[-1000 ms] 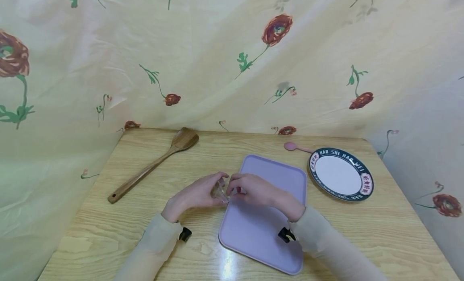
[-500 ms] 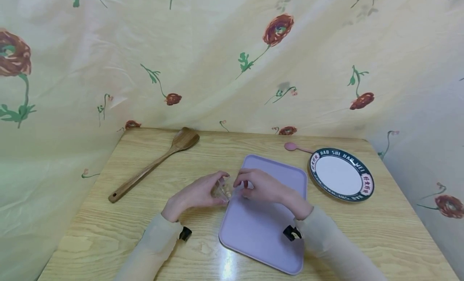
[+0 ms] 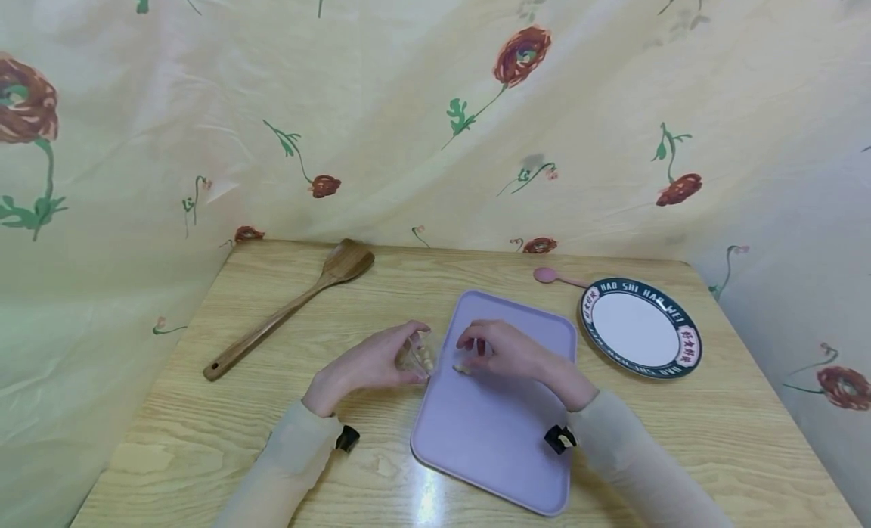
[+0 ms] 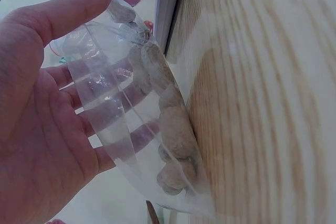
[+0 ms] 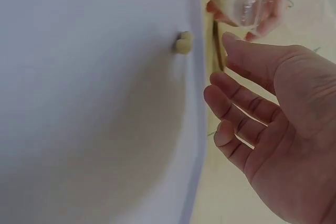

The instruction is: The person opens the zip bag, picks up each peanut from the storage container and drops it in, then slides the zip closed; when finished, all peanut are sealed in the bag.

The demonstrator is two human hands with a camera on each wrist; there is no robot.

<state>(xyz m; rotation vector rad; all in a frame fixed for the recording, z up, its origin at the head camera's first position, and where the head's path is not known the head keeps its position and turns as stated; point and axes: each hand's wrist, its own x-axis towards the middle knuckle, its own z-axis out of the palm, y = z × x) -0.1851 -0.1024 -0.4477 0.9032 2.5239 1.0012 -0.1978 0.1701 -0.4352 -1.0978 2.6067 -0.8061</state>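
In the head view, my left hand (image 3: 370, 359) holds a clear zip bag (image 4: 100, 85) upright at the tray's left edge. Thumb and fingers lie on opposite sides of it. Several peanuts (image 4: 176, 129) in their shells are gathered along the bag's lower side in the left wrist view. One peanut (image 5: 184, 43) lies on the lilac tray (image 3: 490, 445), near its left rim. Just above that peanut is my right hand (image 3: 506, 352), its fingers loosely bent and apart, with nothing between them in the right wrist view.
A wooden spatula (image 3: 289, 309) lies slantwise at the left of the wooden table (image 3: 170, 452). To the right of the tray stands a round plate (image 3: 636, 329) with a dark lettered rim. A pink spoon (image 3: 547, 275) reaches under or behind that plate. Flowered cloth (image 3: 408, 119) hangs behind.
My right hand has drawn away from the bag to the right, over the tray, and its fingers have loosened. A peanut now lies on the tray. The left hand has stayed in place.
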